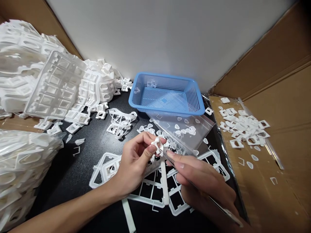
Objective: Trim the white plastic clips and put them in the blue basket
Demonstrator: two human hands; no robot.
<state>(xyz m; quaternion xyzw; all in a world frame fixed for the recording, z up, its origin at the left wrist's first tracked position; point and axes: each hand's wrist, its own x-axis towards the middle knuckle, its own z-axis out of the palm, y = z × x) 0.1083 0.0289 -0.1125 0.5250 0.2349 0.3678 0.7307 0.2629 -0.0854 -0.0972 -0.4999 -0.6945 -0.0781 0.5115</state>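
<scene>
Clearly apart: white piece [158, 145], basket rim [170, 112]

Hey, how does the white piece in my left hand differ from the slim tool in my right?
The white piece is compact, with an opening; the slim tool is long and narrow. The white piece is plain white, while the slim tool has a metallic-looking shine. Both are hand-held.

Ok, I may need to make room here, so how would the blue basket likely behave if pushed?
The blue basket would probably feel light for its size, as its walls are thin and perforated. It seems fairly stiff, since its rim holds an even shape. Its wide, low form makes tipping unlikely; pushed forward, it should slide instead.
</scene>
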